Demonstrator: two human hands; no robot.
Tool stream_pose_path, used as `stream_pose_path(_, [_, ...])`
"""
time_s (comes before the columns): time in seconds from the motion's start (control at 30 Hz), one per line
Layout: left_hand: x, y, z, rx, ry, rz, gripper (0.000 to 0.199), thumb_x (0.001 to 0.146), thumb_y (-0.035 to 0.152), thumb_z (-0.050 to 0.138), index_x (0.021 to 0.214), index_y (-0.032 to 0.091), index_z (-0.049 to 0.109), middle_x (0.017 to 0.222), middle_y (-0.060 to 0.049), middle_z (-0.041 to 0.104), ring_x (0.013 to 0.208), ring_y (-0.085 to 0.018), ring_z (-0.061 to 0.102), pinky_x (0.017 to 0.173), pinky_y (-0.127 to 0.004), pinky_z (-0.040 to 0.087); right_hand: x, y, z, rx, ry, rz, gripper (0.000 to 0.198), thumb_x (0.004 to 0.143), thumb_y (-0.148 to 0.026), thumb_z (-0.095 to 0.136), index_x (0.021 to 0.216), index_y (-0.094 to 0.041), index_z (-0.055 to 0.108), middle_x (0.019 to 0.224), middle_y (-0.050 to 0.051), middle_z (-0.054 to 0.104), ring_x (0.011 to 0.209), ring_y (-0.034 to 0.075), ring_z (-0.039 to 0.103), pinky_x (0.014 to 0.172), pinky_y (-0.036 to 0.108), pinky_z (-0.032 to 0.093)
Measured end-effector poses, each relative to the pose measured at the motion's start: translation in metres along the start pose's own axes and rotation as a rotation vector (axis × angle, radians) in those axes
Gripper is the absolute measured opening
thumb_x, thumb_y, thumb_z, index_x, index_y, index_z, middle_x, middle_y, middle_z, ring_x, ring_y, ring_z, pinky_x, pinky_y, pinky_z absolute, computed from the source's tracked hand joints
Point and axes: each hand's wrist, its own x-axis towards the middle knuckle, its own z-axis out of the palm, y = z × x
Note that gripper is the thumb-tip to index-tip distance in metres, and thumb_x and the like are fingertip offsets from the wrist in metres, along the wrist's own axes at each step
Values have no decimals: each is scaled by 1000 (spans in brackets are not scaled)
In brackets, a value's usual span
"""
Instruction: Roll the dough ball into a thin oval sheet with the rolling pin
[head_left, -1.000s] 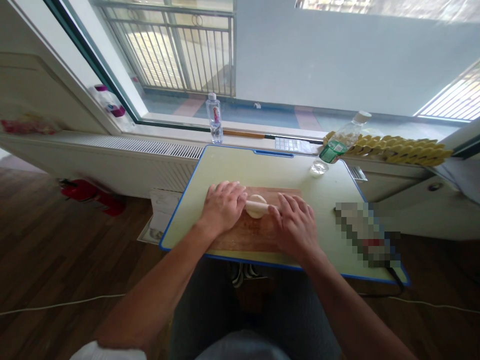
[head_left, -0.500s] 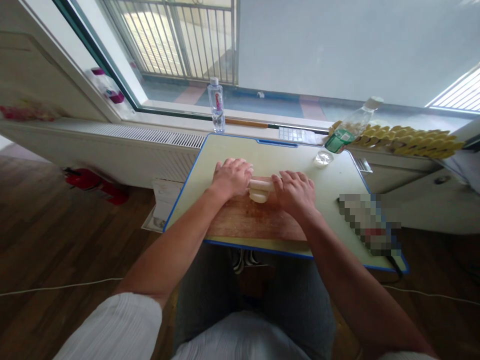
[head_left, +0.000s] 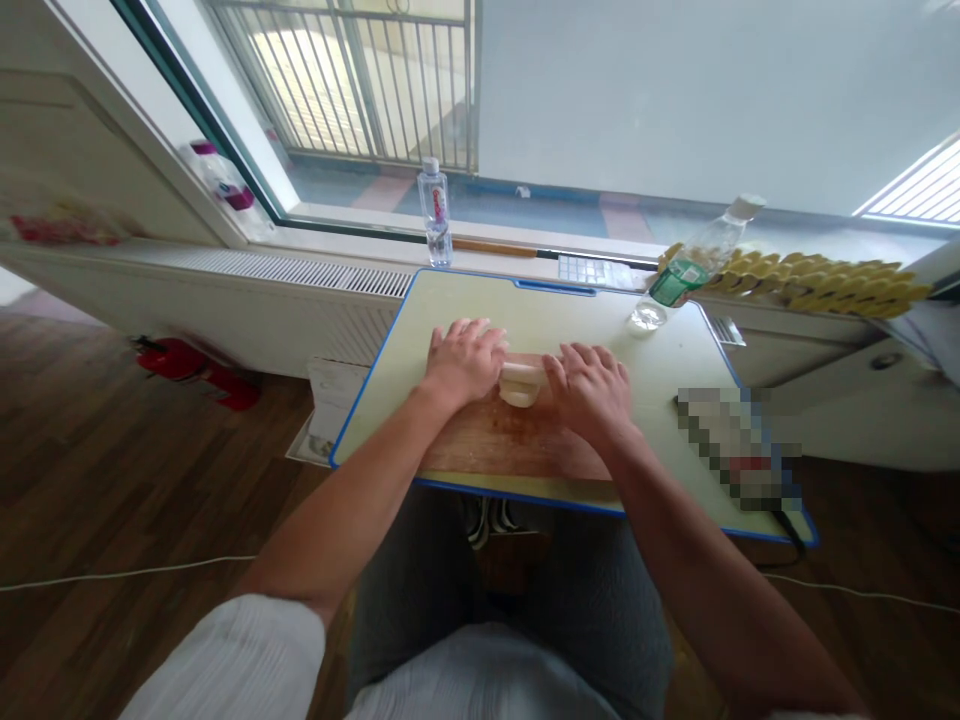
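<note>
A pale rolling pin (head_left: 523,371) lies crosswise on the brown wooden cutting board (head_left: 510,445). Under and just in front of it is a piece of whitish dough (head_left: 519,394). My left hand (head_left: 466,358) rests over the pin's left end, and my right hand (head_left: 590,385) covers the right end, fingers bent over it. Both ends of the pin are hidden beneath the hands.
The board sits on a small blue-edged table (head_left: 480,300). A green-labelled bottle (head_left: 679,282) stands at its far right, near a pixelated object (head_left: 735,450). On the sill are a clear bottle (head_left: 436,215) and yellow egg trays (head_left: 817,280). A fire extinguisher (head_left: 195,370) is left.
Both hands stay on the rolling pin with only a very slight shift. A little more of the dough shows in front of the pin; the view has moved slightly.
</note>
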Motion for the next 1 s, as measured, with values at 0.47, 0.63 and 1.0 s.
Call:
stream_pose_path(0.47, [-52, -2, 0, -13, 26, 70, 53, 114, 48, 34, 152, 31, 67, 167, -5, 58, 153, -33, 48, 126, -56, 35, -69, -1, 4, 15, 69, -99, 69, 112, -57, 38, 165, -14, 49, 164, 17, 56, 152, 37, 43, 123, 52, 34])
stream_pose_path(0.63, [2, 2, 1, 13, -7, 31, 51, 112, 45, 37, 150, 29, 68, 166, -8, 58, 151, -34, 50, 124, -59, 37, -10, 1, -1, -9, -3, -26, 66, 114, -57, 29, 152, -18, 65, 158, 13, 63, 148, 37, 46, 120, 53, 35])
stream_pose_path(1.0, [-64, -1, 3, -39, 16, 97, 52, 115, 49, 34, 154, 32, 64, 165, -4, 59, 155, -29, 49, 129, -52, 35, -78, 0, -1, 4, 72, -141, 71, 113, -59, 34, 166, -14, 48, 169, 15, 52, 157, 34, 40, 127, 50, 30])
